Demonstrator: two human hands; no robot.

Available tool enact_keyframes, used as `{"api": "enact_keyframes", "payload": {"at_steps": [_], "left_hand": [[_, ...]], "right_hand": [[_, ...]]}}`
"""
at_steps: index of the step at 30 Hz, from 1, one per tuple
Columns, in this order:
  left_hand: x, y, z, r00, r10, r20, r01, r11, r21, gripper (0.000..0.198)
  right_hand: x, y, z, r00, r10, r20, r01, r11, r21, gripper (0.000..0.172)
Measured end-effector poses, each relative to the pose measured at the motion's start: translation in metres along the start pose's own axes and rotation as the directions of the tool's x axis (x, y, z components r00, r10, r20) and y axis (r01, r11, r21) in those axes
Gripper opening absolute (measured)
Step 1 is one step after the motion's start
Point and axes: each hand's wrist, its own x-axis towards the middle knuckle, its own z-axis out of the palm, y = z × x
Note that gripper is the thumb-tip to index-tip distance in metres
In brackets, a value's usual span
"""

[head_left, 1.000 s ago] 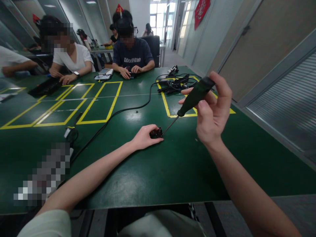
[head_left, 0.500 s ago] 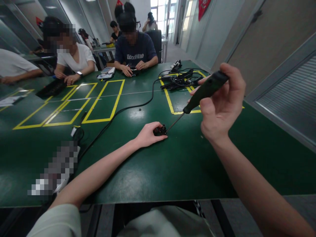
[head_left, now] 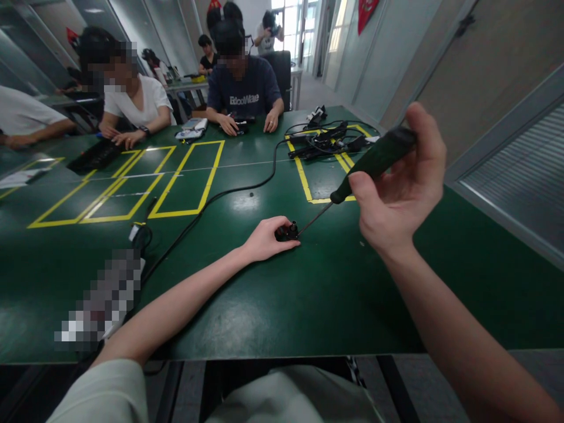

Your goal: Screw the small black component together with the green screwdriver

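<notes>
Resting on the green table (head_left: 229, 317), my left hand (head_left: 267, 239) is closed round a small black part (head_left: 291, 232) with a short upright post on top. Its exact kind is too small to make out. My right hand (head_left: 403, 188) is raised to the right of it and grips a screwdriver (head_left: 374, 161) by its dark green handle. The thin metal shaft slants down to the left, and its tip meets the right side of the black part. My palm and several fingers partly cover the handle.
A black cable (head_left: 229, 191) runs across the table to a bundle of black parts and cables (head_left: 326, 144) in a yellow-taped frame. A blurred-out power strip (head_left: 103, 294) lies beside my left forearm. Across the table, co-workers (head_left: 244, 88) handle dark objects.
My right hand has shifted slightly to the right, and its fingers have turned on the screwdriver handle. The left hand keeps its hold. A co-worker's hand opposite has moved right, away from their object.
</notes>
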Motion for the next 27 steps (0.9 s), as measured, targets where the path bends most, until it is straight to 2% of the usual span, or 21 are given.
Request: {"api": "enact_keyframes", "payload": {"at_steps": [3,6,8,12,16,21,27], "left_hand": [[-0.0001,-0.0011,0.0002,1.000,0.010,0.000,-0.010,1.000,0.003,0.031],[0.0002,-0.0020,0.0007,1.000,0.015,0.004,-0.015,1.000,0.005,0.031],[0.0005,-0.0023,0.0011,1.000,0.016,0.001,-0.016,1.000,0.005,0.032],[0.0007,-0.0022,0.0013,1.000,0.029,-0.010,-0.029,1.000,-0.005,0.031],[0.0001,-0.0010,0.0002,1.000,0.030,-0.005,-0.030,0.999,-0.016,0.031],[0.0003,-0.0015,0.0004,1.000,0.029,-0.002,-0.029,1.000,-0.009,0.031],[0.0005,-0.0023,0.0009,0.999,0.035,-0.009,-0.035,0.999,-0.011,0.032]], "right_hand": [[0.0013,0.0029,0.0005,1.000,0.000,0.030,-0.002,0.998,0.065,0.067],[0.0024,0.0040,0.0020,0.997,-0.027,0.076,0.016,0.989,0.148,0.051],[0.0021,0.0039,0.0025,0.996,-0.052,0.066,0.043,0.990,0.137,0.046],[0.0004,0.0032,0.0015,0.998,-0.063,-0.008,0.063,0.998,0.027,0.059],[0.0005,0.0017,0.0008,0.997,-0.067,0.026,0.065,0.996,0.054,0.070],[-0.0004,0.0030,-0.0002,0.997,-0.060,0.049,0.056,0.996,0.075,0.053],[-0.0015,0.0055,-0.0025,0.998,-0.057,0.023,0.057,0.998,0.005,0.069]]}}
